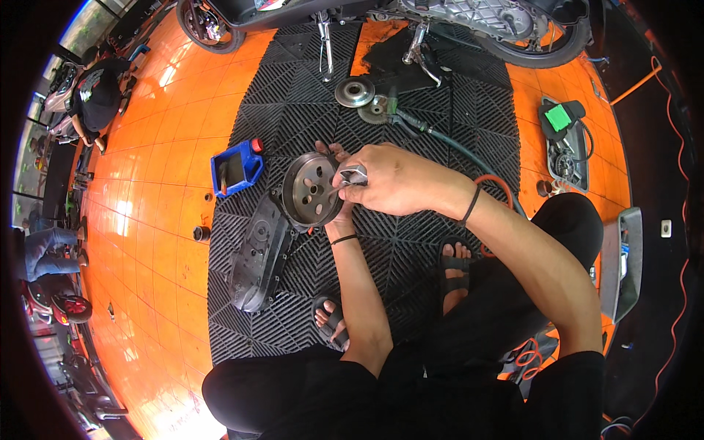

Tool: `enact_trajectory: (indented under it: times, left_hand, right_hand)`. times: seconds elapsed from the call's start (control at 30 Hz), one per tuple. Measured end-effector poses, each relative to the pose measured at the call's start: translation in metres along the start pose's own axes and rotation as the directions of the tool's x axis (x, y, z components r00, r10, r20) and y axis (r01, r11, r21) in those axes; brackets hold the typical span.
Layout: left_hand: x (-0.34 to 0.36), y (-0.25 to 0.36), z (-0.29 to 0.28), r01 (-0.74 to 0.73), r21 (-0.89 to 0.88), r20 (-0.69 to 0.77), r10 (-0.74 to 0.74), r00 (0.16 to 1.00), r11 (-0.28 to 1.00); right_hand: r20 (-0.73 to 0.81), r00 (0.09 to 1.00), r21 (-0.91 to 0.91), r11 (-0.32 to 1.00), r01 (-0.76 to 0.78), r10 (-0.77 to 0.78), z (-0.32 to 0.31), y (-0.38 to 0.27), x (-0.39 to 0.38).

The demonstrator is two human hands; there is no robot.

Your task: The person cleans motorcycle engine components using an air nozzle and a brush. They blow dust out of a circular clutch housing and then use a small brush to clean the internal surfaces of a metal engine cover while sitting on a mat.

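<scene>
Right hand (389, 180): our fingers pinch a small silvery piece (357, 174) at the metal drum (302, 196).
Left hand (342, 213): our fingers curl around the metal drum's right rim.
Black casing (257, 257): lower left of the metal drum.

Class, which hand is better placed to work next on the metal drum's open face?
Probably the right hand: it holds a small grey object at the metal drum, while the left hand supports the drum.
</scene>
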State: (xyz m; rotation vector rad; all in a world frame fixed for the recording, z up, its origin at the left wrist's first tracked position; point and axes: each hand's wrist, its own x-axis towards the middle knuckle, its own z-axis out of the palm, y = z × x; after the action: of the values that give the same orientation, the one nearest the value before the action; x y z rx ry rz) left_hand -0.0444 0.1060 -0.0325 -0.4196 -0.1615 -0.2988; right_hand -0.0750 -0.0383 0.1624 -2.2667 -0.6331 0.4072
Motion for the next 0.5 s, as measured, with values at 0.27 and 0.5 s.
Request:
enact_trajectory:
  times: [0.27,0.5]
  left_hand:
    - [-0.020,0.056,0.001,-0.087,0.437,-0.028,0.110,0.994,0.895]
    - [-0.019,0.040,0.008,-0.075,0.407,-0.217,0.176,0.960,0.910]
  right_hand:
    - [-0.032,0.997,0.053,0.997,-0.061,0.063,0.002,-0.003,-0.001]
    - [-0.032,0.989,0.051,0.989,-0.141,0.143,0.002,-0.012,0.007]
